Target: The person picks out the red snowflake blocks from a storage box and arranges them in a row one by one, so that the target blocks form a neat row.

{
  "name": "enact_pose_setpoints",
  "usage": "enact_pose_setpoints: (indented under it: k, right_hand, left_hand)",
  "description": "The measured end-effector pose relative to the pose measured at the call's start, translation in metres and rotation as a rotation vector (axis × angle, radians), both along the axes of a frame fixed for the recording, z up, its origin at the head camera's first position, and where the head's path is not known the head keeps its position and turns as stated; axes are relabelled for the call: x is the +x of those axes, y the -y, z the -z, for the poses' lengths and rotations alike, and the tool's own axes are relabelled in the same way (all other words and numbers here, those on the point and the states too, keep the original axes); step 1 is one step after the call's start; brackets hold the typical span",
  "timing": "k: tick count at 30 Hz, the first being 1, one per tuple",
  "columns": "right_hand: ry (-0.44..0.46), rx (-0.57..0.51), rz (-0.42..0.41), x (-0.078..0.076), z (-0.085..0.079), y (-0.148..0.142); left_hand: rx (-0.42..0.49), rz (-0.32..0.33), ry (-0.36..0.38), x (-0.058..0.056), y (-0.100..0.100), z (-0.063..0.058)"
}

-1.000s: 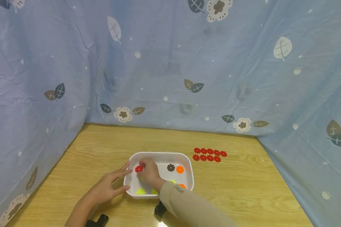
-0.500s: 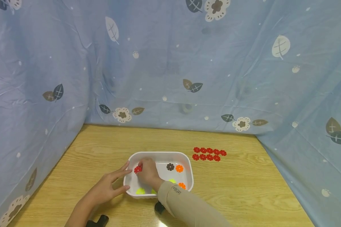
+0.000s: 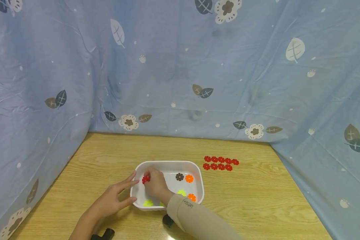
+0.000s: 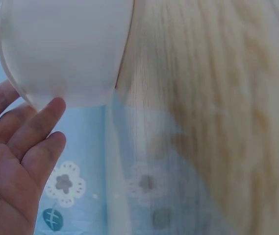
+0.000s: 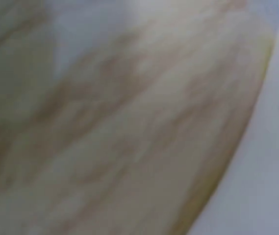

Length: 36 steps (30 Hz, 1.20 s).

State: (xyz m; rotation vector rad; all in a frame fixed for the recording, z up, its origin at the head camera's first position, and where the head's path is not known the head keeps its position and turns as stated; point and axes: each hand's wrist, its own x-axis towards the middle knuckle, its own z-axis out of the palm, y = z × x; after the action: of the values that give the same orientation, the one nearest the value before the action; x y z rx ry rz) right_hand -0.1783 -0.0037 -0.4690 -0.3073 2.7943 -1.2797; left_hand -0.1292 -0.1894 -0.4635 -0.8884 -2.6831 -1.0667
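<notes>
A white plastic tray stands on the table in the head view. My right hand reaches into its left part, fingertips curled at a red snowflake disc, pinching its right edge. My left hand rests against the tray's left end, fingers spread and fairly straight. In the left wrist view the left hand touches the tray's outer wall with its fingertips. Yellow-green discs, a dark brown disc and orange discs lie in the tray. The right wrist view misses the right hand.
Two rows of red snowflake discs lie on the wooden table, right of the tray. Black wrist mounts show below the tray. Blue patterned cloth hangs behind the table and along its sides.
The right fingertips have closed over the red disc's right edge; less of the disc shows, and it sits slightly further left. The left hand has stayed at the tray.
</notes>
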Motion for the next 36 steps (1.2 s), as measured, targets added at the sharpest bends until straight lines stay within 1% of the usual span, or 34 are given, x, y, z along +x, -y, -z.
enact_pose_setpoints:
  k: [8,11,14,18,20,25,28,31,33,36]
  right_hand:
    - [0.163,-0.238,0.049,0.006,-0.014,-0.006]
    - [0.199,-0.307,0.066,0.007,-0.019,-0.009]
    - [0.228,-0.355,0.077,0.009,-0.024,-0.013]
    - [0.228,-0.406,0.078,0.011,-0.029,-0.022]
    - [0.227,-0.457,0.075,0.012,-0.033,-0.029]
    - [0.216,-0.577,0.072,0.015,-0.046,-0.062]
    - [0.192,-0.595,0.091,0.016,-0.053,-0.087]
    - [0.173,-0.619,0.133,0.015,-0.057,-0.111]
    - [0.162,-0.663,0.168,0.015,-0.059,-0.128]
    - [0.146,-0.673,0.236,0.015,-0.061,-0.155]
  left_hand:
    - [0.010,0.009,0.007,-0.001,0.000,0.000]
    - [0.009,0.010,0.006,0.000,0.000,0.001]
    - [0.005,0.009,0.003,0.000,-0.001,0.001]
    - [0.002,0.006,0.004,0.000,-0.001,0.001]
    - [0.004,0.006,0.006,0.000,-0.001,0.001]
    - [-0.006,0.003,-0.002,0.000,-0.001,0.002]
    - [-0.020,-0.008,-0.003,0.002,-0.001,0.001]
    - [-0.036,-0.024,0.010,0.003,0.000,-0.001]
    - [-0.046,-0.031,0.021,0.003,0.000,-0.002]
    - [-0.061,-0.028,0.035,0.002,-0.001,-0.005]
